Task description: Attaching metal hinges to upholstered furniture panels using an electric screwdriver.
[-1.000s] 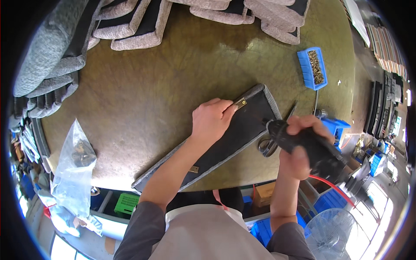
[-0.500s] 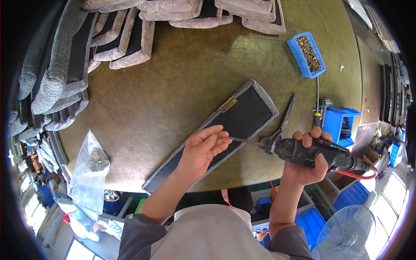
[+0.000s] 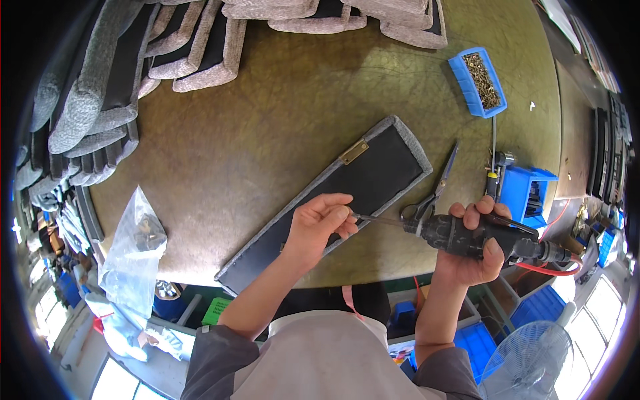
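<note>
My right hand (image 3: 477,237) is wrapped round a black air screwdriver (image 3: 453,235), whose long thin bit points left. At the bit's tip, my left hand (image 3: 319,227) pinches with thumb and fingers; what lies between them is too small to make out. Beneath the left hand, a long upholstered panel (image 3: 383,160) lies slantwise on the table, black on its upper face with a grey fabric edge. A small brass-coloured metal plate (image 3: 354,152) sits along its far-left edge. Scissors (image 3: 437,190) rest just beyond the screwdriver.
A blue bin of screws (image 3: 483,83) stands at the back right of the table (image 3: 200,173). Nearer is another blue bin (image 3: 527,190), beside a long thin-shafted tool (image 3: 493,160). Upholstered pieces (image 3: 200,50) pile up along the far left. A clear plastic bag (image 3: 137,250) hangs over the left front edge.
The view has shifted slightly. My left hand's fingers have drawn closer together at the bit's tip, while the right hand keeps its hold on the screwdriver.
</note>
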